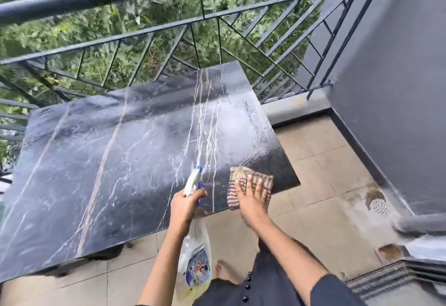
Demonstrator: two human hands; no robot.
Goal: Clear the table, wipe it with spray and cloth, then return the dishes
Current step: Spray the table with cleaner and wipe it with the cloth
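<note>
A dark marble table [115,165] with pale veins fills the middle of the view, its top wet and streaked with spray. No dishes stand on it. My left hand [184,205] grips the neck of a clear spray bottle [195,259] with a white and blue nozzle, held at the table's near edge. My right hand [253,195] lies flat, fingers spread, on a brown striped cloth [237,180] pressed on the table's near right corner. A wiped dark patch shows just beyond the cloth.
A dark metal balcony railing [169,27] runs behind the table, with green foliage beyond. A grey wall [398,88] closes the right side. The tiled floor [325,168] has a round drain [379,207] at the right, and a striped mat [383,281] lies at the lower right.
</note>
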